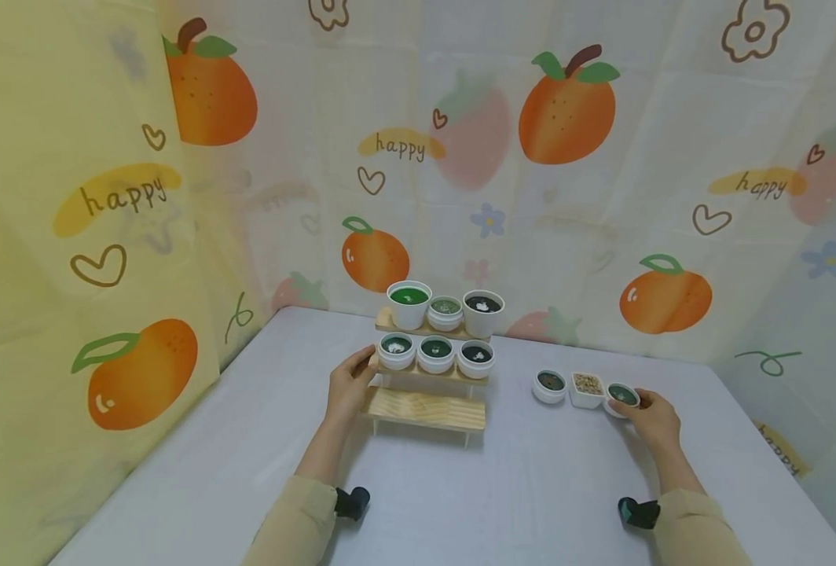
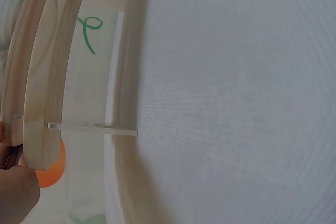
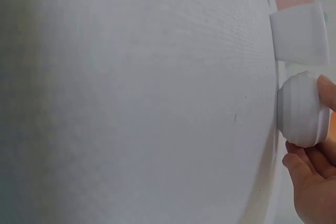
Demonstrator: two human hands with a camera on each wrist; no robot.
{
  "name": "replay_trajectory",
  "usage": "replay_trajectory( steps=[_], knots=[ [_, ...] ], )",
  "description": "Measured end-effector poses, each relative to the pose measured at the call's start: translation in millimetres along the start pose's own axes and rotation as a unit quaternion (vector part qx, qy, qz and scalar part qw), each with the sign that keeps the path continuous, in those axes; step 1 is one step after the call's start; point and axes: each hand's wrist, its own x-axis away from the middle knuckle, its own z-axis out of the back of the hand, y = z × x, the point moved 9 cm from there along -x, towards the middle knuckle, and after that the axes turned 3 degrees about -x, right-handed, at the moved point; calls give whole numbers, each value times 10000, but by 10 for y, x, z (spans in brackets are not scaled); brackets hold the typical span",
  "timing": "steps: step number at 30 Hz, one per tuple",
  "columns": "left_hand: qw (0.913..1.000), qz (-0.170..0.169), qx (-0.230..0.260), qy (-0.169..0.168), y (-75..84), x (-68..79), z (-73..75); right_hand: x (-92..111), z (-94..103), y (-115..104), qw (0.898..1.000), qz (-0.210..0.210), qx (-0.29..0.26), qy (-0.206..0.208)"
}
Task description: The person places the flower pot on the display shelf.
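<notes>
A three-step wooden display stand [image 1: 425, 409] stands on the table, its lowest board bare. My left hand [image 1: 350, 385] grips the left end of its middle board; in the left wrist view the thumb and fingers [image 2: 18, 190] are at the board ends. Three small white bowls [image 1: 435, 355] with dark green contents line the middle board. Over to the right, my right hand [image 1: 654, 420] holds a small round white bowl [image 1: 621, 397] with green inside, thumb in front and fingers behind. In the right wrist view this ribbed bowl [image 3: 302, 109] appears to sit on the table.
Left of the held bowl are a square white dish [image 1: 588, 391] of beige bits and another round bowl [image 1: 549, 387] with dark contents. The top board carries two larger cups [image 1: 409, 305] with a small bowl [image 1: 445, 314] between. A fruit-print curtain [image 1: 460, 212] hangs behind the white table [image 1: 531, 487].
</notes>
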Motion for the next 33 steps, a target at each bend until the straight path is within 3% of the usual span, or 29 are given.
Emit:
replay_trajectory(
  steps=[14,20,33],
  knots=[
    [10000,-13,62,-24,-25,1,-13,55,146,74,9962,-399,-418,647],
    [10000,-2,18,-17,-8,5,-13,50,230,26,9946,-327,-580,798],
    [10000,-24,41,-47,23,26,-6,166,189,-212,9967,-123,-598,532]
  ],
)
